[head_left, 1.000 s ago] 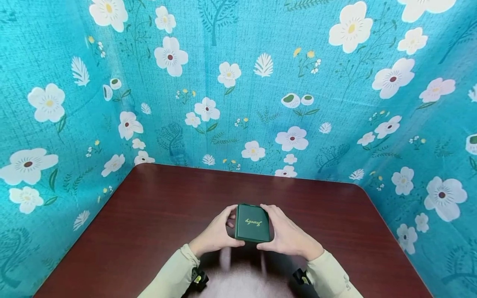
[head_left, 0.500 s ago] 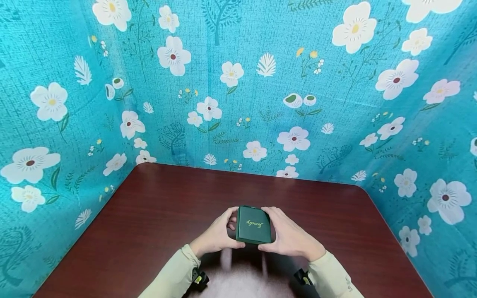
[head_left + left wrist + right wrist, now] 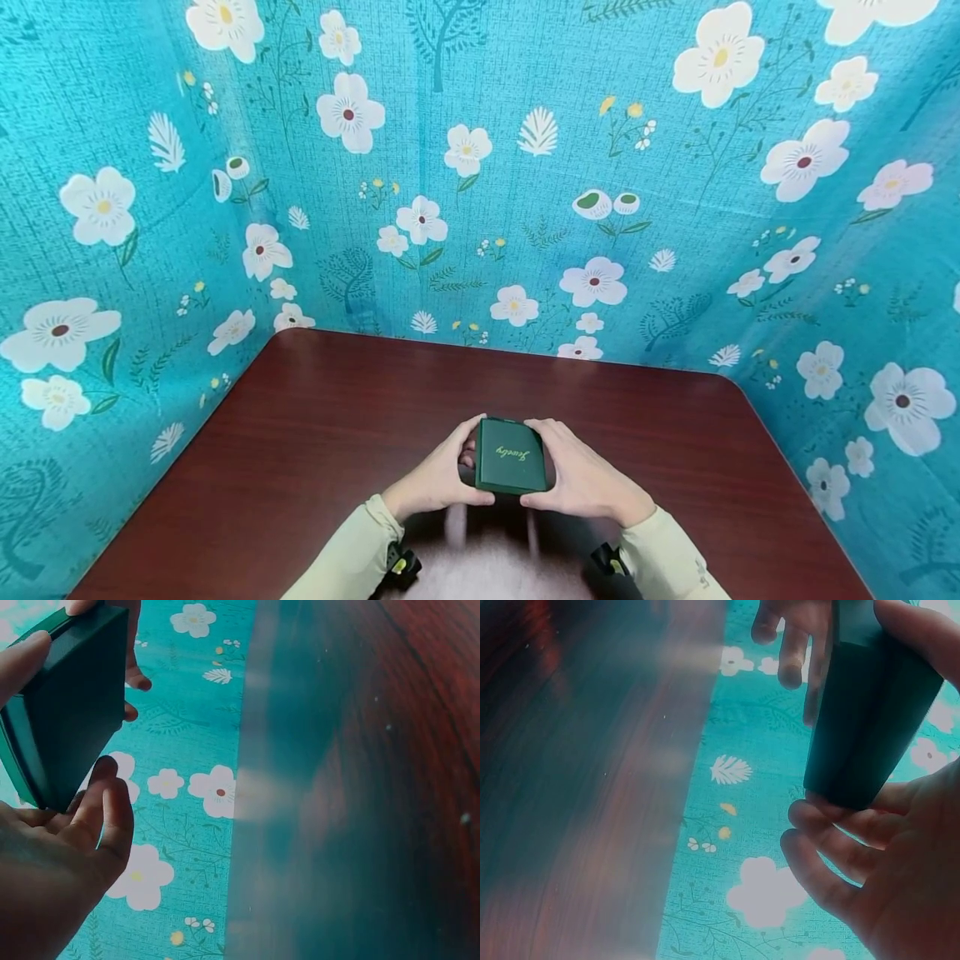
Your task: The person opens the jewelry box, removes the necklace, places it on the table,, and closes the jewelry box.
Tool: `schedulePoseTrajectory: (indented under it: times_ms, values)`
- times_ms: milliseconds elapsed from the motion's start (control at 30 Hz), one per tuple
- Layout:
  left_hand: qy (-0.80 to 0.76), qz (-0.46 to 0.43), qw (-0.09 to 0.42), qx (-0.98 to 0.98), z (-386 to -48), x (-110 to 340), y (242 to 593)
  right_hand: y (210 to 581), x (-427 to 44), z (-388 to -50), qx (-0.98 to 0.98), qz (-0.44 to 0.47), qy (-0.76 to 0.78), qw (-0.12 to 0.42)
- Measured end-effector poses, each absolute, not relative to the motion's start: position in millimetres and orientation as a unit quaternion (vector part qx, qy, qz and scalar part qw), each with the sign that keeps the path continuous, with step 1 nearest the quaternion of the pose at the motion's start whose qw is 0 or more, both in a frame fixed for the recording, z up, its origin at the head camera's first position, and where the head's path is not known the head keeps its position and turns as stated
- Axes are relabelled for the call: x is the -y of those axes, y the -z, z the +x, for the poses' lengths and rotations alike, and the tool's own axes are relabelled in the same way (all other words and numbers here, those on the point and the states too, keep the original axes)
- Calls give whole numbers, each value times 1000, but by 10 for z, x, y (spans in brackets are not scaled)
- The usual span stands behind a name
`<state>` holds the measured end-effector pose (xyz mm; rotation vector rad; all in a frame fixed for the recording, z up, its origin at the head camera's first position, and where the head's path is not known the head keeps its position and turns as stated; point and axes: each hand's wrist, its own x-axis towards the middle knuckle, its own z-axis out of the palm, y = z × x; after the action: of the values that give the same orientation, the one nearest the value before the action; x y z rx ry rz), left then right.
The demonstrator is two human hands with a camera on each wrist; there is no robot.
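Observation:
A dark green, square jewelry box [image 3: 512, 457] is held up above the table between both hands, its lid shut. Gold script on the lid reads "Jewelry", upside down in the head view. My left hand [image 3: 435, 471] grips its left side, thumb at the near edge and index finger at the far corner. On the other side my right hand [image 3: 585, 475] grips it the same way. In the left wrist view the box [image 3: 75, 705] stands apart from the tabletop, and the left hand's lower fingers curl beneath it. The right wrist view shows the right fingers [image 3: 840, 840] under the box's dark side.
A dark reddish-brown wooden table [image 3: 360, 392] with rounded far corners lies under the hands. Turquoise flowered cloth [image 3: 480, 208] hangs behind it and along both sides. A black wrist camera [image 3: 402, 565] sits at the left cuff, and another camera [image 3: 609, 558] at the right.
The box's far edge has tipped slightly and it sits a little lower in the head view. Both hands keep their grip; the head view has shifted slightly.

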<state>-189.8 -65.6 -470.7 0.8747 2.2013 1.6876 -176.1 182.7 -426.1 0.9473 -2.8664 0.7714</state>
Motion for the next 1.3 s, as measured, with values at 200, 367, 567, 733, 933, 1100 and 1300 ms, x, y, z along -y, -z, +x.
schedulePoseTrajectory:
  times_ms: [200,367,567,733,933,1100,1300]
  values:
    - [-571,305,95,-756,-1897,645,4696,4262,-1825,-1759,921,299,-248,17]
    - [-569,305,71,-760,-1904,631,4695,4264,-1825,-1754,919,298,-253,39]
    - [-574,300,59,-760,-1905,622,4705,4271,-1826,-1752,917,298,-259,54]
    - [-579,293,65,-758,-1899,617,4715,4288,-1832,-1752,919,294,-258,56]
    - [-589,299,81,-746,-1890,625,4698,4295,-1827,-1750,919,293,-255,64]
    - [-591,304,90,-742,-1898,629,4678,4284,-1818,-1749,921,296,-244,68]
    - [-576,313,74,-752,-1901,644,4657,4237,-1816,-1739,922,298,-240,55]
